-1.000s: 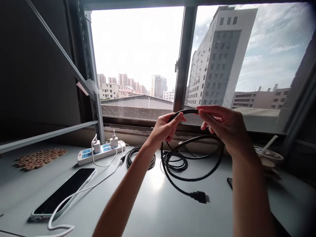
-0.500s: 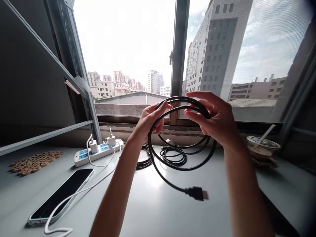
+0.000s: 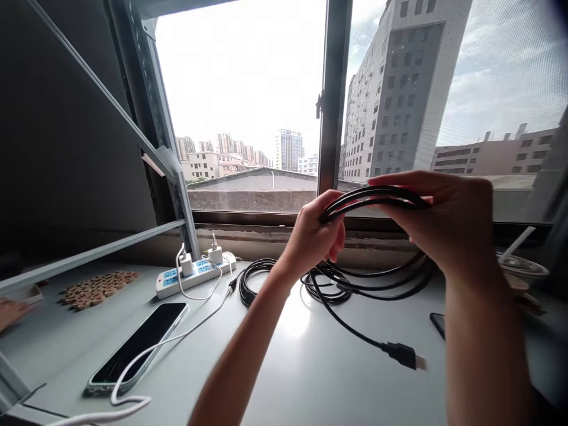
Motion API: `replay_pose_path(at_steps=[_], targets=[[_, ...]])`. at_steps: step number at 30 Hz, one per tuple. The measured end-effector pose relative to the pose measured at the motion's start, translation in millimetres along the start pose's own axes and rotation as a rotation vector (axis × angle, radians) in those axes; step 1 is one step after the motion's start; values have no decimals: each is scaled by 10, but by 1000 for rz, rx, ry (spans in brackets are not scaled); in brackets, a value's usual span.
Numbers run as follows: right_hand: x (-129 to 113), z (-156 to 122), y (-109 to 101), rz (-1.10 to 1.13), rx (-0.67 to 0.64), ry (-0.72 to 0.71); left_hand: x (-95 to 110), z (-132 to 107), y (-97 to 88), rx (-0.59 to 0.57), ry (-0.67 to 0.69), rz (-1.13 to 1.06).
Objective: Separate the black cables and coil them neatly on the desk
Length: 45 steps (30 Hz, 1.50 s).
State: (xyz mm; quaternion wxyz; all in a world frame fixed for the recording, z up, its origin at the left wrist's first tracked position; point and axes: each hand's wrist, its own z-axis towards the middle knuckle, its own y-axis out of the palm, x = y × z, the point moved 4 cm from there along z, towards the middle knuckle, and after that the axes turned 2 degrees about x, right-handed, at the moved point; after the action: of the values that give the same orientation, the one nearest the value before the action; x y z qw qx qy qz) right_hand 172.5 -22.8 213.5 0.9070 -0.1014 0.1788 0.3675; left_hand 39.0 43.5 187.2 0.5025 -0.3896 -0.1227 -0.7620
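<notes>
Both my hands hold a looped black HDMI cable (image 3: 373,198) above the table. My left hand (image 3: 317,228) is closed round the left side of the loops. On the right side, my right hand (image 3: 444,216) has the strands between its thumb and fingers. The lower loops hang behind and between the hands. One cable end dangles to the lower right, with its black plug (image 3: 402,355) over the tabletop. Two more black cable coils lie on the table behind: one coil (image 3: 248,290) left of my forearm, another coil (image 3: 328,290) partly hidden by the held cable.
A power strip (image 3: 199,275) with white plugs stands near the window. A phone (image 3: 142,346) with a white cord (image 3: 177,337) across it lies at left, near wooden pieces (image 3: 100,290). A lidded cup (image 3: 523,266) is at right. Another person's hand (image 3: 13,312) shows at far left.
The view has swung left. My hands have shifted right with the cable, and its loops now look flatter at the top. Another person's hand has come into view at far left.
</notes>
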Motion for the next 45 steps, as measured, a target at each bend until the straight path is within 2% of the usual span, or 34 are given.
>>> replay_pose_path(at_steps=[2, 4, 6, 8, 10, 12, 15, 18, 22, 26, 28, 30, 31, 32, 33, 34, 37, 39, 40, 42, 45], targets=[[-55, -13, -14, -2, 46, 20, -25, 5, 10, 157, 31, -20], [-85, -23, 9, 10, 37, 56, -42, 10, -35, 304, 48, -30], [-91, -33, 61, 53, -18, 97, -52, 16, -120, 420, 51, -34], [-76, -48, 142, 111, -142, 140, -67, 23, -221, 518, 51, -61], [-65, -72, 230, 187, -291, 161, -112, 31, -302, 605, 51, -115], [-60, -96, 294, 260, -382, 178, -197, 42, -336, 674, 51, -171], [-67, -107, 331, 308, -342, 200, -406, 75, -283, 697, -10, -249], [-91, -120, 356, 319, -240, 257, -663, 109, -136, 591, -215, -308], [-149, -149, 371, 394, -6, 267, -878, 101, 122, 274, -501, -359], [-204, -195, 395, 406, 157, 189, -833, 57, 250, -15, -554, -317], [-224, -213, 395, 424, 194, 153, -758, 16, 245, -179, -580, -235], [-239, -219, 377, 470, 230, 100, -677, -41, 222, -395, -620, -155], [-238, -216, 367, 494, 249, 69, -639, -61, 200, -474, -629, -138], [-226, -211, 357, 514, 274, 41, -606, -65, 172, -502, -627, -141], [-196, -204, 352, 529, 306, 24, -582, -48, 140, -471, -611, -168], [-146, -194, 358, 533, 338, 28, -565, -11, 106, -381, -580, -224], [101, -163, 459, 518, 383, 168, -561, 119, 12, 75, -416, -482], [275, -151, 573, 540, 338, 313, -574, 152, -30, 358, -290, -578], [341, -150, 626, 566, 302, 380, -574, 153, -43, 457, -243, -576], [412, -153, 694, 627, 243, 482, -551, 143, -67, 544, -206, -513], [386, -148, 696, 664, 145, 535, -463, 129, -143, 468, -241, -385]])
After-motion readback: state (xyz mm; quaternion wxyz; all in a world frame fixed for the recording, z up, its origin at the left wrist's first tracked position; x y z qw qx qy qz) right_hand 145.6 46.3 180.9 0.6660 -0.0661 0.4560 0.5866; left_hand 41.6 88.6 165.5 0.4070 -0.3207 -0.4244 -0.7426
